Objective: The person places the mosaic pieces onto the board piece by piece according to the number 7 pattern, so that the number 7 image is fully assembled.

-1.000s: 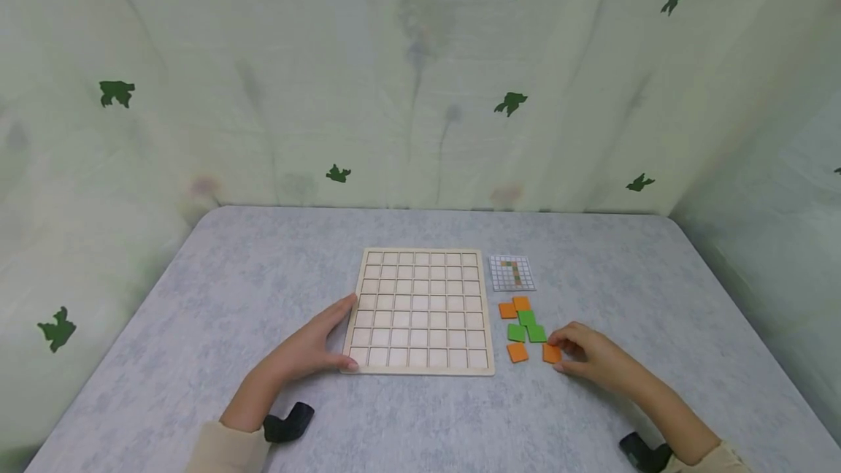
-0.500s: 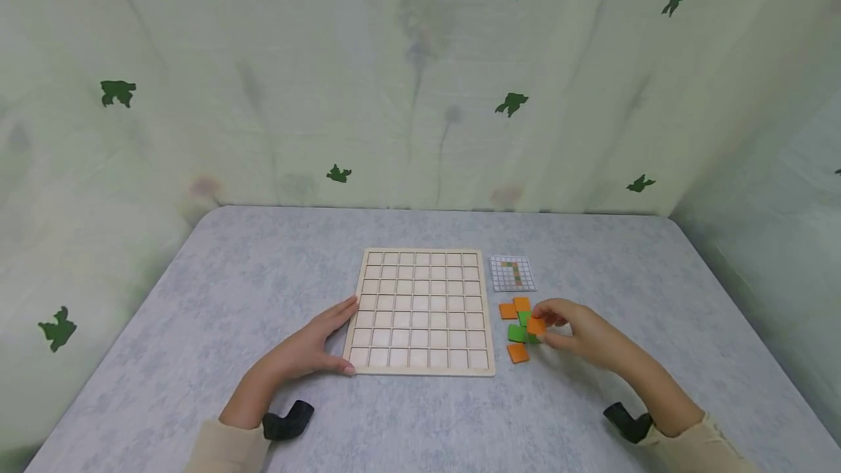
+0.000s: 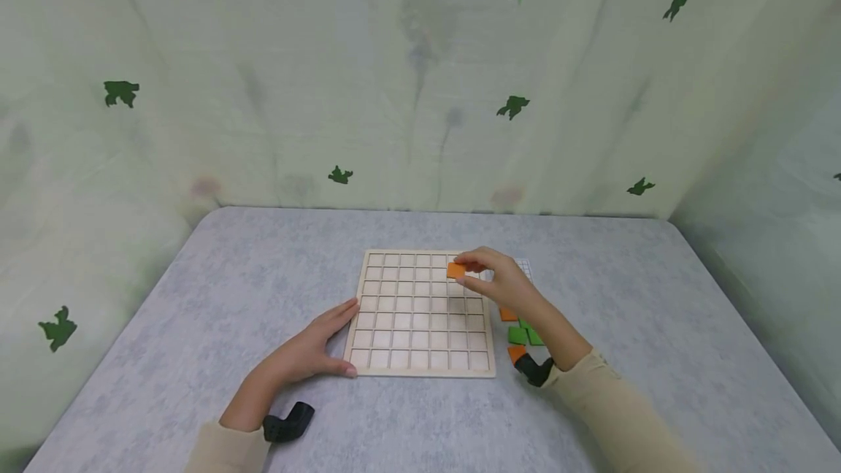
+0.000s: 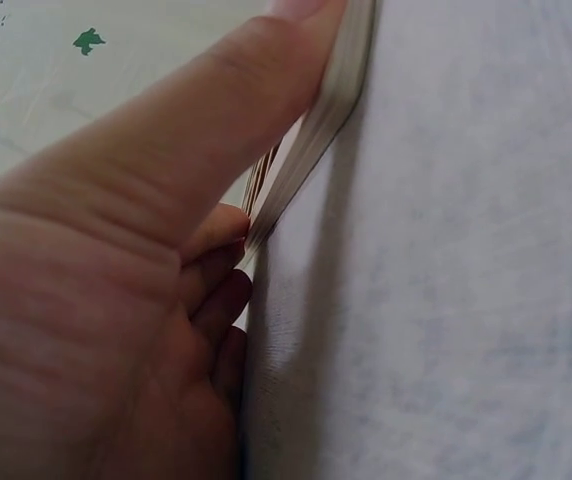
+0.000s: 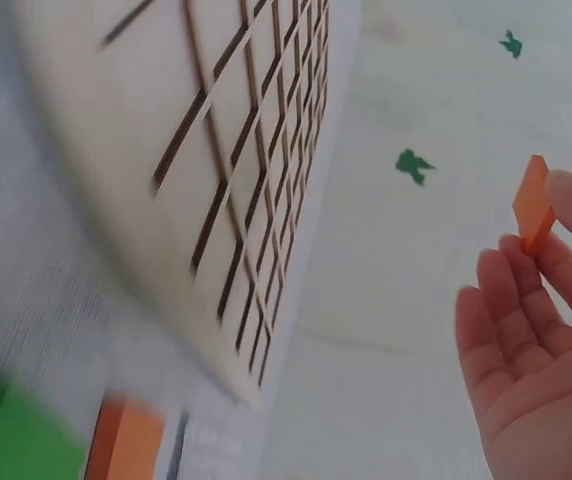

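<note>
A pale wooden grid board [image 3: 411, 322] lies flat on the table. My left hand [image 3: 311, 347] rests against its left side, thumb at the near corner and fingers along the edge; the left wrist view shows the thumb [image 4: 216, 110] touching the rim. Between thumb and fingertips my right hand [image 3: 502, 279] pinches an orange square tile [image 3: 455, 270], held just above the board's far right squares. In the right wrist view the tile [image 5: 534, 205] is seen nearly edge-on, off the board [image 5: 216, 150].
Right of the board lie green tiles [image 3: 517, 335] and orange tiles [image 3: 508, 314], partly covered by my right arm. A small printed grid card [image 3: 524, 267] is mostly hidden behind that hand. A patterned curtain [image 3: 420, 93] stands behind the table [image 3: 263, 261].
My right hand has picked the orange tile off the table and carried it leftward and away from me, over the board. The left hand stays at the board's edge.
</note>
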A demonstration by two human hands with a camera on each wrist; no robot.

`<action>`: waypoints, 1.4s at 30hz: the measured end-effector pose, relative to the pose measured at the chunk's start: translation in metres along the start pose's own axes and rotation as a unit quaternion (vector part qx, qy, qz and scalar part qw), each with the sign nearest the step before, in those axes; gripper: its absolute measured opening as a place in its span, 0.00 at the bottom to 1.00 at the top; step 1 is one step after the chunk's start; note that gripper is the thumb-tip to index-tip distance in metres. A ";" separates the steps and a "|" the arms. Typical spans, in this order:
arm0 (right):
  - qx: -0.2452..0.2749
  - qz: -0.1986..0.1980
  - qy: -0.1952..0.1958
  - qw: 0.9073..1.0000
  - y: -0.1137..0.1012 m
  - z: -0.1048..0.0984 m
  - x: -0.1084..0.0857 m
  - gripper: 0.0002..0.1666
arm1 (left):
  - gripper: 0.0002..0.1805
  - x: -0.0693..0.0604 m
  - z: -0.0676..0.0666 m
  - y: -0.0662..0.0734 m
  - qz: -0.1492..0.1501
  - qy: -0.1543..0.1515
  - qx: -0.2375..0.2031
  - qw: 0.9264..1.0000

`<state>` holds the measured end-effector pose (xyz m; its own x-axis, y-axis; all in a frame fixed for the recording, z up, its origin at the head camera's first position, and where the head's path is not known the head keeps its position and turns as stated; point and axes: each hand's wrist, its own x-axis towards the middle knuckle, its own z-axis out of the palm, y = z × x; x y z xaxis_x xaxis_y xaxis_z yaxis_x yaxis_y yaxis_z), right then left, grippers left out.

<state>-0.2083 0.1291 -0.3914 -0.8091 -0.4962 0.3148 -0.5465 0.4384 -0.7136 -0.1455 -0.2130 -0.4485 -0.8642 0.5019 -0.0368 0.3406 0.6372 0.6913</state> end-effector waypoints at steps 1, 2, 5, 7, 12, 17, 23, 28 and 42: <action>0.011 0.002 0.005 1.000 0.000 0.006 0.006 0.20 | 0.60 0.000 0.000 0.000 -0.001 -0.001 0.001 1.000; 0.023 0.007 0.011 1.000 0.001 0.011 0.013 0.21 | 0.60 0.001 0.001 0.001 -0.001 -0.002 0.002 1.000; 0.049 0.033 0.022 0.998 0.003 0.027 0.030 0.21 | 0.60 0.002 0.001 0.001 -0.001 -0.002 0.001 1.000; 0.070 0.055 0.026 0.996 0.004 0.037 0.039 0.21 | 0.60 0.002 0.001 0.002 -0.001 -0.002 0.002 1.000; 0.106 0.112 0.019 0.988 0.014 0.059 0.056 0.18 | 0.60 0.002 0.002 0.001 -0.004 -0.003 0.006 1.000; 0.096 0.150 -0.015 0.984 0.023 0.071 0.066 0.16 | 0.60 0.000 0.001 0.000 -0.005 0.001 0.004 1.000; 0.036 0.147 -0.068 0.986 0.029 0.079 0.073 0.14 | 0.60 0.000 0.002 -0.001 -0.008 0.003 0.007 1.000; -0.010 0.130 -0.089 0.987 0.027 0.083 0.076 0.12 | 0.60 0.000 0.002 0.000 -0.015 0.002 0.007 1.000; 0.001 0.141 -0.117 0.983 0.017 0.072 0.072 0.23 | 0.60 0.001 0.003 -0.001 -0.005 0.007 0.005 1.000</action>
<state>-0.2603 0.0475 -0.4260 -0.8568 -0.5134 -0.0480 -0.3064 0.5817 -0.7535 -0.1454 -0.2117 -0.4508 -0.8726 0.4873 -0.0329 0.3363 0.6483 0.6831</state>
